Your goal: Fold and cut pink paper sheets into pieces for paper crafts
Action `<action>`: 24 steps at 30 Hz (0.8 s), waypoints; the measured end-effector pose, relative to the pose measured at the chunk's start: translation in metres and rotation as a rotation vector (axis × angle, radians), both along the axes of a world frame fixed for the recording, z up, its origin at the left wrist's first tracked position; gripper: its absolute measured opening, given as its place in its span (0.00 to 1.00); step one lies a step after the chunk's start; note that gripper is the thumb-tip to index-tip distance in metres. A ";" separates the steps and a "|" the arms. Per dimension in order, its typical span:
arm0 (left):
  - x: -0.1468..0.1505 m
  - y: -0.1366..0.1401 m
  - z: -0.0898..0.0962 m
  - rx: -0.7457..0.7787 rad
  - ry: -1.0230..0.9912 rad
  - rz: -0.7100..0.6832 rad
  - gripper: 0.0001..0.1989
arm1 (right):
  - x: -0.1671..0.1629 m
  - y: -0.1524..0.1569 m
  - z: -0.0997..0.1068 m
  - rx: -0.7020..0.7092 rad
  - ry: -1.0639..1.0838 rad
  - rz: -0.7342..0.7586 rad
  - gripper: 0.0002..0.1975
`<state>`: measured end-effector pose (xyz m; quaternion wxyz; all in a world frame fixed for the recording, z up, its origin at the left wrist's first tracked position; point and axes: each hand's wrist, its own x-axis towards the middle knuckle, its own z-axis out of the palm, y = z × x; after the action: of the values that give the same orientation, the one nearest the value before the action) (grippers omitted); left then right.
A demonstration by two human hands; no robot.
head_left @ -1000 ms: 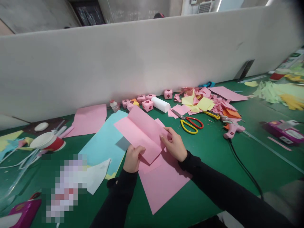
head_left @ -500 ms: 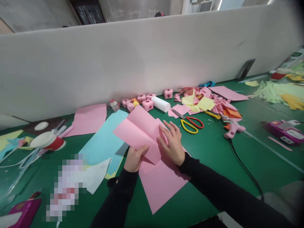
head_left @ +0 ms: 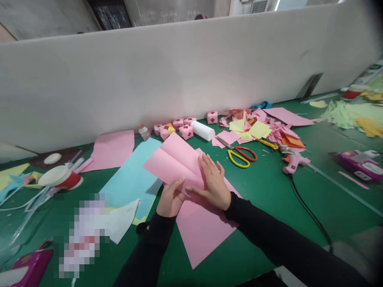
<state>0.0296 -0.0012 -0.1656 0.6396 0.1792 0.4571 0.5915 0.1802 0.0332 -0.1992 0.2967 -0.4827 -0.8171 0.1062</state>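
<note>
My left hand point(head_left: 171, 198) grips the near-left edge of a creased pink sheet of paper point(head_left: 171, 159), its thumb lying on top and the other fingers partly underneath. The sheet is tilted above the table, and a fold line runs across it. Flat against its right part lies my right hand point(head_left: 214, 183), fingers stretched forward and thumb spread toward my left thumb. Beneath both hands, another pink sheet point(head_left: 203, 237) rests on the green table, partly covered. A light blue sheet point(head_left: 128, 171) lies just left of the held paper.
Scissors point(head_left: 239, 155) and a pink glue gun point(head_left: 295, 162) with its cord lie to the right. Small pink paper cubes point(head_left: 186, 132), a white roll point(head_left: 202, 130) and paper scraps point(head_left: 269, 127) line the partition point(head_left: 179, 75). A paper cup point(head_left: 61, 177) stands left.
My right hand's thumb has come down and left across the sheet, close to my left thumb. My left hand has shifted slightly, and the paper's lower corner is now hidden.
</note>
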 end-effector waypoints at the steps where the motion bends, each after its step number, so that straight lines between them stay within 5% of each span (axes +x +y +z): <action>1: 0.000 0.000 0.001 -0.001 -0.008 -0.007 0.11 | 0.000 0.000 0.000 0.001 0.008 0.003 0.43; 18: 0.000 0.004 -0.003 0.090 0.052 0.148 0.18 | 0.002 0.000 0.003 0.035 0.052 0.088 0.45; 24: 0.002 0.002 -0.007 0.081 0.130 0.152 0.16 | 0.001 -0.003 0.012 0.193 -0.077 0.031 0.39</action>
<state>0.0317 0.0004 -0.1726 0.5542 0.2078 0.4856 0.6433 0.1816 0.0303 -0.1872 0.3083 -0.4430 -0.8417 0.0128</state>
